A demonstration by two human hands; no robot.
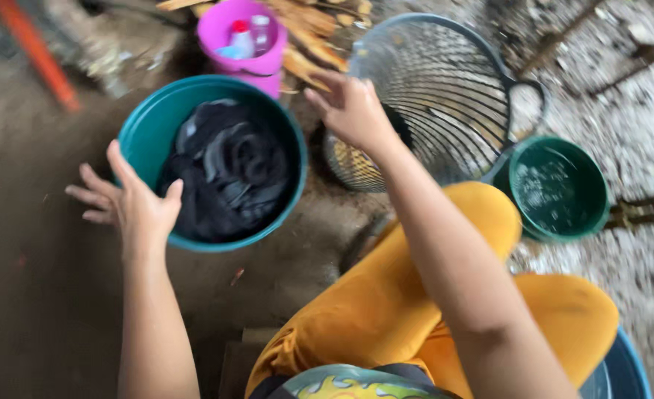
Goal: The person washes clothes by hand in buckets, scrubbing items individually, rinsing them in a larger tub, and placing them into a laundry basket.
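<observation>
Left hand [131, 203], fingers spread, holds nothing at the round teal tub's [150, 125] smooth rim, at its eight o'clock; crumpled dark cloth [227, 170] inside. Right hand [349, 111], empty, fingers splayed, hovers before the wire basket [445, 89], at the tub's three o'clock.

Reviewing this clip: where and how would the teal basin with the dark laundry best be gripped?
Probably by the rim, at two opposite sides. The teal basin is round, wide and shows no handles, and dark wet clothes fill it, so one grip could tip it. The left hand is already at the near-left rim; the right hand could take the far-right rim beside the wire basket.
</observation>
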